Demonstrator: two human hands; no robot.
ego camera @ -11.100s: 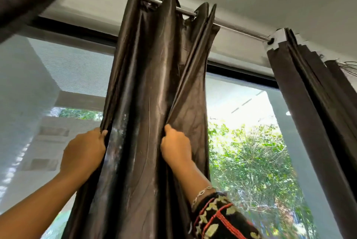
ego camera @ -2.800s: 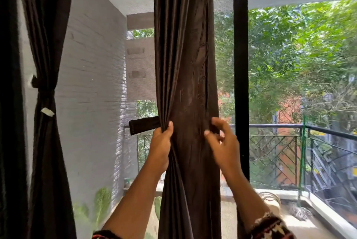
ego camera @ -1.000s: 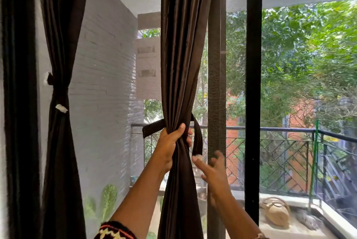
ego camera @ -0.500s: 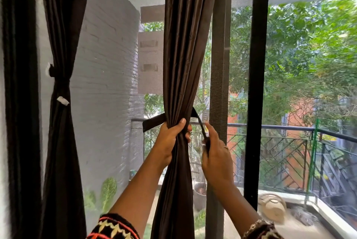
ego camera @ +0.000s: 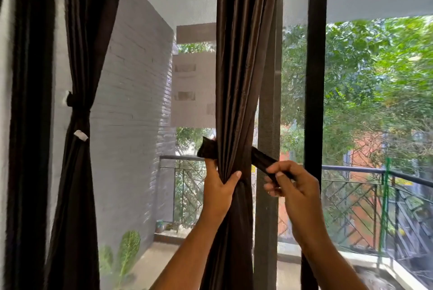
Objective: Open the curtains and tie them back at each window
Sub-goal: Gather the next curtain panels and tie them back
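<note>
- Left hand [ego camera: 219,186]: thumb and fingers wrapped round the gathered middle curtain [ego camera: 241,78], bunching it at the waist.
- Right hand [ego camera: 297,186]: just right of that curtain, thumb and fingertips pinching one end of the dark tie-back strap [ego camera: 262,159].
- Strap passes behind the curtain; other end sticks out left, just above the left hand.
- Second curtain [ego camera: 79,172], far left, cinched by its own tie.
- Black window frame [ego camera: 315,78] right of the hands.
- Outside: balcony railing [ego camera: 351,169], white brick wall [ego camera: 136,102], trees [ego camera: 375,78].
</note>
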